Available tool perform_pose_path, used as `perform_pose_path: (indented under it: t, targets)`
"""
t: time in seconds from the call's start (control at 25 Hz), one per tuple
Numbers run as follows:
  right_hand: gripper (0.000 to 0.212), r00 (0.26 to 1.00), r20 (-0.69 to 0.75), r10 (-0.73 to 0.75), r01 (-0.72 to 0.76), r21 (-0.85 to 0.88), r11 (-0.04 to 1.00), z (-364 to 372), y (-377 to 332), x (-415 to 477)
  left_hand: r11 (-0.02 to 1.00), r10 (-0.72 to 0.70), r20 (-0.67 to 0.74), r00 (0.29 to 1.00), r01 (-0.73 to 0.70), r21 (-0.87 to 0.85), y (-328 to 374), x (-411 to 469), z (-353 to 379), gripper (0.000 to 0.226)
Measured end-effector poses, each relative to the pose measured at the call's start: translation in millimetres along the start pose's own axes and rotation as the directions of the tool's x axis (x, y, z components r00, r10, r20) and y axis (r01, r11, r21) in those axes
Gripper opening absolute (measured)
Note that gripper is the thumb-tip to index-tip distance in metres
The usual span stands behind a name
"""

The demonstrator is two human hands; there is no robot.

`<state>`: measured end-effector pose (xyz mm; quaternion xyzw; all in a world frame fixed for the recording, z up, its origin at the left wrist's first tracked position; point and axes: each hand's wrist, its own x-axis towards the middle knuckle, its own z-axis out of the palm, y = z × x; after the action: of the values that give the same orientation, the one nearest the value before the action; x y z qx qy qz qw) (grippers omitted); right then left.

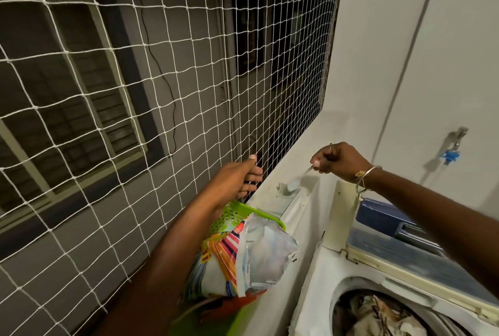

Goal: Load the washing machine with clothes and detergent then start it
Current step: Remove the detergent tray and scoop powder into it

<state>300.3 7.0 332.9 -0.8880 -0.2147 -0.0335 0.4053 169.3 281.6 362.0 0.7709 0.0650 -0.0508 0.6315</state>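
White netting (162, 92) in left hand (237, 178), right hand (337, 159) pinching scoop (293, 186), green basket (243, 207)

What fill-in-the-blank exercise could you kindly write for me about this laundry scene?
1. The person's left hand grips the white knotted ____ beside the ledge.
2. The small clear plastic scoop of white powder is pinched by the person's ____ hand.
3. The opened colourful detergent packet sits in a perforated plastic basket coloured ____.
4. The drum of the white washing machine already holds crumpled ____.

Missing words: net; right; green; clothes.
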Motion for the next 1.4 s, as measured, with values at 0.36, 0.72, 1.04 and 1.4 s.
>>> perform_pose_path:
  t: [0.36, 0.72, 1.04, 1.4]
  targets:
    - [0.013, 0.979, 0.131, 0.158, -0.201, 0.469, 0.860, -48.4, -62.1, -58.5, 1.000, 0.001, -0.051, 0.999, -0.002, -0.007, 12.8, -18.4, 17.9, 0.045]
    - [0.009, 0.971, 0.191, -0.142, 0.061, 0.377, 0.924, -18.1, -129.6, -134.9, 0.999, 0.036, -0.079, 0.996, -0.035, 0.006, 10.2, -42.1, 19.6, 0.046]
    - [0.019, 0.763, 0.256, -0.593, 0.642, -0.401, 0.653, 100.5, -140.2, -157.9, 0.994, 0.104, -0.124, 0.987, -0.105, 0.001, 1.7, -53.3, 15.2, 0.043]
    - [0.013, 0.878, 0.321, -0.354, 0.388, -0.047, 0.920, 103.0, -150.8, -139.5, 0.976, 0.200, -0.183, 0.963, -0.211, -0.046, 3.7, -60.0, 10.3, 0.042]
